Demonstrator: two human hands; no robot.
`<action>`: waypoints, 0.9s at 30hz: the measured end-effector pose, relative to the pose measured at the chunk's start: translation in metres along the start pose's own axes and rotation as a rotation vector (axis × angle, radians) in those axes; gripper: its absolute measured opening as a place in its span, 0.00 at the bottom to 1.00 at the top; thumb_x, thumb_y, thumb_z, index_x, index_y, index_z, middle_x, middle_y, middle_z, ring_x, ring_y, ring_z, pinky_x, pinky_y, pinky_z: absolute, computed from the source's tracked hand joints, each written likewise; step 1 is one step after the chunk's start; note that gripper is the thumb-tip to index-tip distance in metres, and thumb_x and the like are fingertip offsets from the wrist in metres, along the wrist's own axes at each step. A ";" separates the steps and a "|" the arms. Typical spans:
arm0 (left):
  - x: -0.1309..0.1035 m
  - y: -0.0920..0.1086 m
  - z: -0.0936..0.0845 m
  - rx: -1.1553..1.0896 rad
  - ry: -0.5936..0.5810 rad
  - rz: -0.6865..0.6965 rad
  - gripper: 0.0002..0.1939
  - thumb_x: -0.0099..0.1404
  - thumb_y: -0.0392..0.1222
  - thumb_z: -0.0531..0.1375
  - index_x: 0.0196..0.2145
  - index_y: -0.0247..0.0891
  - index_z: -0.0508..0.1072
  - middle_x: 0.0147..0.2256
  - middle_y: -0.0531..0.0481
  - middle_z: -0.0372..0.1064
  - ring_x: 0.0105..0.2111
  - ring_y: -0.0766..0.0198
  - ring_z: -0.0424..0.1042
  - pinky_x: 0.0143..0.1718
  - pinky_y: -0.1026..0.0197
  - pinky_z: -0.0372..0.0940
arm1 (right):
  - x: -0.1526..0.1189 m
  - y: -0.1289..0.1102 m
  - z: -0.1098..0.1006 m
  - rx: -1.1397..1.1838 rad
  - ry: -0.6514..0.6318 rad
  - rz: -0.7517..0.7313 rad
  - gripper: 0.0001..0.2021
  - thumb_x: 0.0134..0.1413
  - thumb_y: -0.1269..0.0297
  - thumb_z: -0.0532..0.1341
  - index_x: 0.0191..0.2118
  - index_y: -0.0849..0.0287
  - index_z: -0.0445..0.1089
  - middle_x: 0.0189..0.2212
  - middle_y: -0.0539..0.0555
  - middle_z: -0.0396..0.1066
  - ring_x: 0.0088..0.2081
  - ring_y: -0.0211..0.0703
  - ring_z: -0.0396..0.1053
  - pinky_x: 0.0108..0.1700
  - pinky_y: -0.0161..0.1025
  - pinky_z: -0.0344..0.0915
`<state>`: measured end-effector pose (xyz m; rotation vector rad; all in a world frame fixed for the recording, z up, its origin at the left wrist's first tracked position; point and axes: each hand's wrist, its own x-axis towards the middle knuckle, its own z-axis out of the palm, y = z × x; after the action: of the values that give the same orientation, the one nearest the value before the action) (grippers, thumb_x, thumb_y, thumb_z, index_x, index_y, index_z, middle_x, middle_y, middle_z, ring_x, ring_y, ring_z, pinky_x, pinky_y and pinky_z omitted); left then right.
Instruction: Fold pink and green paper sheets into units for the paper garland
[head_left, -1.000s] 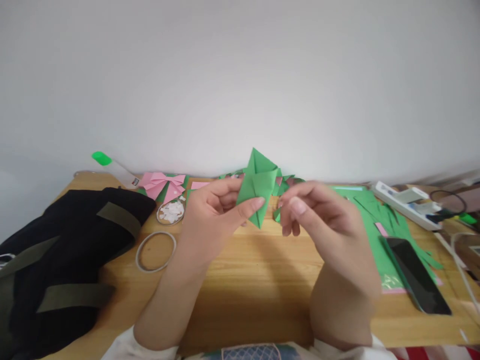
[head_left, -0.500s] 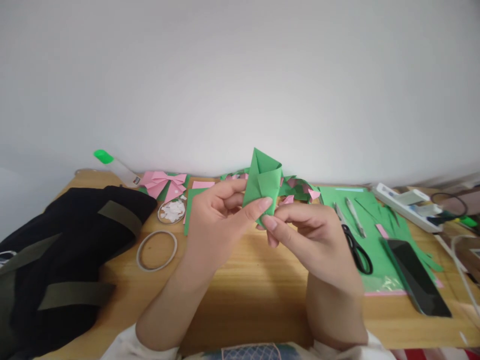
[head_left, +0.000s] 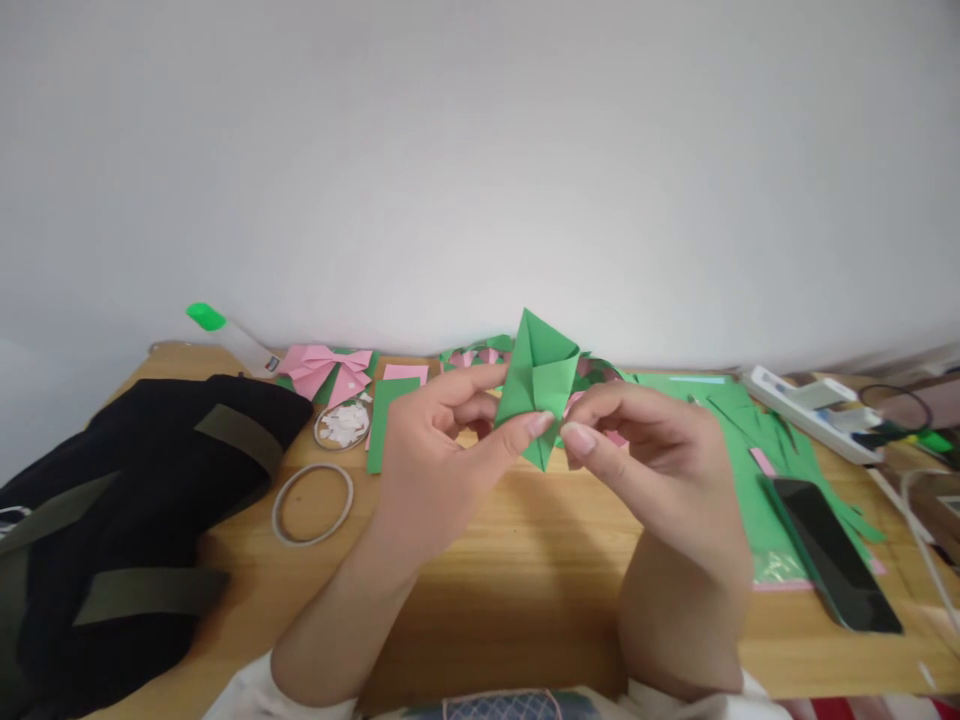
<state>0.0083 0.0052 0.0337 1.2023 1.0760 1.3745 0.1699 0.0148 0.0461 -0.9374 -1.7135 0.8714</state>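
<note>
A folded piece of green paper (head_left: 551, 385) is held up above the table, with a pointed top, an open fold on its upper right and a pointed lower end. My left hand (head_left: 450, 450) grips it from the left, thumb across the front and fingers behind. At its lower right edge, my right hand (head_left: 652, 460) has thumb and index finger pinched together; the fingertips hide the exact contact. Behind the paper, a green and pink paper garland (head_left: 480, 355) lies along the wall, partly covered by my hands.
On the left lie a dark bag (head_left: 150, 500), a tape ring (head_left: 279, 510), a pink paper bow (head_left: 322, 368) and a ring holding white scraps (head_left: 343, 424). Green sheets (head_left: 772, 520), a phone (head_left: 832, 550) and a white power strip (head_left: 810, 412) lie on the right.
The paper has shifted slightly right and down. My right fingers have moved from its bottom end to its right edge, exposing the lower point. My right hand now covers the scissors.
</note>
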 end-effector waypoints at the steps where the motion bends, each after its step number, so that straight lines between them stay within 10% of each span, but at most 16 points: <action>1: 0.000 0.000 0.000 0.018 0.009 0.014 0.12 0.56 0.36 0.69 0.39 0.41 0.80 0.29 0.56 0.81 0.27 0.69 0.77 0.27 0.71 0.68 | 0.000 0.000 0.001 0.011 0.017 0.005 0.06 0.53 0.70 0.65 0.27 0.59 0.70 0.19 0.44 0.67 0.22 0.29 0.63 0.23 0.27 0.60; 27: -0.006 -0.006 0.001 0.191 -0.004 0.234 0.11 0.60 0.32 0.66 0.41 0.42 0.77 0.35 0.59 0.80 0.33 0.72 0.78 0.36 0.74 0.72 | -0.005 0.007 0.006 0.024 0.156 0.020 0.07 0.52 0.71 0.66 0.25 0.57 0.73 0.19 0.45 0.66 0.22 0.31 0.61 0.24 0.31 0.60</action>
<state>0.0104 -0.0002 0.0272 1.5092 1.1095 1.4693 0.1671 0.0129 0.0363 -0.9818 -1.5598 0.8081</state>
